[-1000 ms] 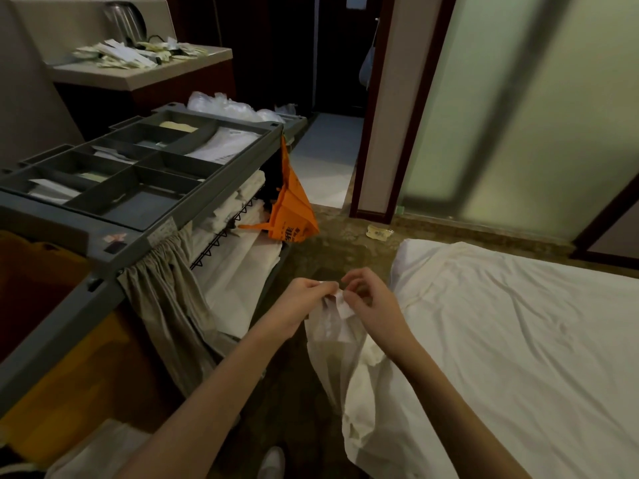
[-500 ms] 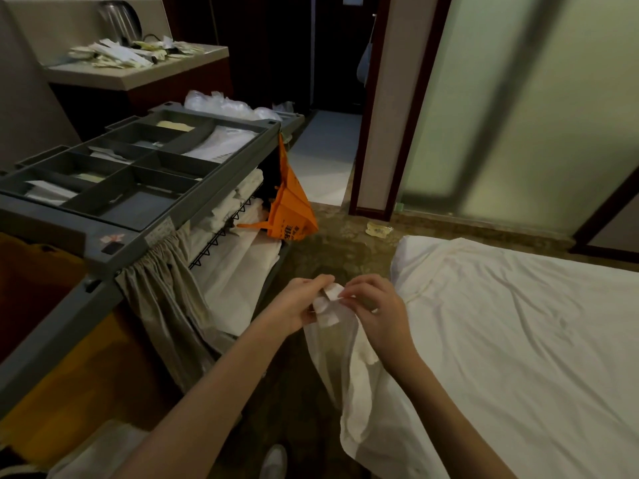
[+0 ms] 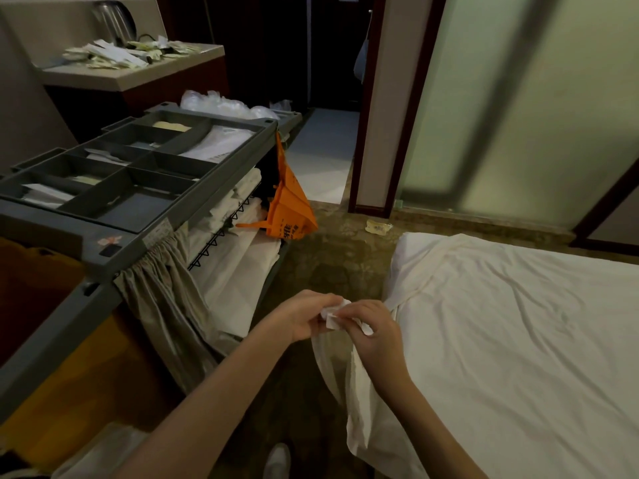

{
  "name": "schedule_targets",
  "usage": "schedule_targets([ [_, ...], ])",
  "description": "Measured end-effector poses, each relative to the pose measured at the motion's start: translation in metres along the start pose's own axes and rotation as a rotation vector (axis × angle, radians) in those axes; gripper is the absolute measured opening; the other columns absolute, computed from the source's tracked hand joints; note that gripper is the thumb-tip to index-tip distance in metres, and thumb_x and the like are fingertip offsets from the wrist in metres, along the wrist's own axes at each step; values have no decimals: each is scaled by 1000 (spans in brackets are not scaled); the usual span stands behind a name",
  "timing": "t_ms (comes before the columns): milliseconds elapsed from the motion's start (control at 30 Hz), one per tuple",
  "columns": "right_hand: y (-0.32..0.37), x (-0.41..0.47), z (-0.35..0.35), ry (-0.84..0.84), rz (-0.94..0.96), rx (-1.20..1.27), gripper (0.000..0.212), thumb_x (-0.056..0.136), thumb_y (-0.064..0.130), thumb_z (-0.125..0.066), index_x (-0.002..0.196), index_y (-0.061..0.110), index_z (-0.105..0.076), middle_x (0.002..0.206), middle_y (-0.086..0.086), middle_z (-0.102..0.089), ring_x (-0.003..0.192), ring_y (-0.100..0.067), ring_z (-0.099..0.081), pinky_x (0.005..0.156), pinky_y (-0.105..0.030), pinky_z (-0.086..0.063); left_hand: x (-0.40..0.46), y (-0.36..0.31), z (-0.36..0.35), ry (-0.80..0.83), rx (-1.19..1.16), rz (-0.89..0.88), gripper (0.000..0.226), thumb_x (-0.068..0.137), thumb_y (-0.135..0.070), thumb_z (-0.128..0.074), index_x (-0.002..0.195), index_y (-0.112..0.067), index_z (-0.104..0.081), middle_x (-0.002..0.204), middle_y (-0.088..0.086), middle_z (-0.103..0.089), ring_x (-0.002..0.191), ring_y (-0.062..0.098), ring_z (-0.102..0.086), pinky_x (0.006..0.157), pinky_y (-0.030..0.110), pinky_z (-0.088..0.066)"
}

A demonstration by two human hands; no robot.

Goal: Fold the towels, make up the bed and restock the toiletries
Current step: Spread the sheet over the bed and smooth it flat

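Observation:
A white bed sheet (image 3: 501, 340) covers the bed at the right, and its near corner hangs loose over the bed's left edge. My left hand (image 3: 304, 319) and my right hand (image 3: 370, 330) meet just left of that edge. Both pinch the same bunched corner of the sheet (image 3: 332, 314) between fingers and thumbs. The cloth below them drapes down toward the floor. Folded white linen (image 3: 242, 257) is stacked on the cart's shelves to the left.
A grey housekeeping cart (image 3: 145, 216) with a compartment tray stands close at my left, with an orange bag (image 3: 290, 212) hanging off its end. A counter (image 3: 131, 67) with scattered packets and a kettle is behind it. A litter scrap (image 3: 378, 227) lies on the floor near a doorway.
Both hands have stayed together on the sheet corner and worked it between the fingers. The hanging cloth has shifted slightly; the view has dipped a little.

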State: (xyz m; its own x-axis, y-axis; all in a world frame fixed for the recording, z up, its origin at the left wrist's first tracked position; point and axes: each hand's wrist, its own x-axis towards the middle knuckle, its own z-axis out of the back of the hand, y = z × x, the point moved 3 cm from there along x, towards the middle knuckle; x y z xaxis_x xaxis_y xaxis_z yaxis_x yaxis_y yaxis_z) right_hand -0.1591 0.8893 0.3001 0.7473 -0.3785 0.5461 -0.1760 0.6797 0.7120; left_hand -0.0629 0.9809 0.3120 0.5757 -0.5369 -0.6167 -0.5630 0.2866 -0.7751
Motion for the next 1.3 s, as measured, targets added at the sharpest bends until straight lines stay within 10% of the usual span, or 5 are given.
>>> schedule_targets([
  [533,23,-15,-23,92,-29,-39,34,79,46,-55,89,17,-70,93,5,-59,88,-5,-49,71,-16,-39,-31,2,29,-9,53,33,32,93,0,-52,124,7,-52,116,20,-59,94,21,-64,75,26,-57],
  [800,51,-38,-37,49,-75,-30,25,84,37,-54,85,17,-69,86,18,-58,83,-1,-54,73,-13,-43,-42,22,53,28,48,61,16,91,-7,-57,104,0,-62,93,13,-62,80,17,-63,59,23,-54],
  [1300,152,-92,-86,6,-388,70,10,94,23,-54,89,31,-56,85,22,-61,86,2,-56,72,-10,-43,-72,49,95,146,-104,301,34,99,-24,-46,123,0,-49,106,17,-60,100,26,-56,90,28,-40],
])
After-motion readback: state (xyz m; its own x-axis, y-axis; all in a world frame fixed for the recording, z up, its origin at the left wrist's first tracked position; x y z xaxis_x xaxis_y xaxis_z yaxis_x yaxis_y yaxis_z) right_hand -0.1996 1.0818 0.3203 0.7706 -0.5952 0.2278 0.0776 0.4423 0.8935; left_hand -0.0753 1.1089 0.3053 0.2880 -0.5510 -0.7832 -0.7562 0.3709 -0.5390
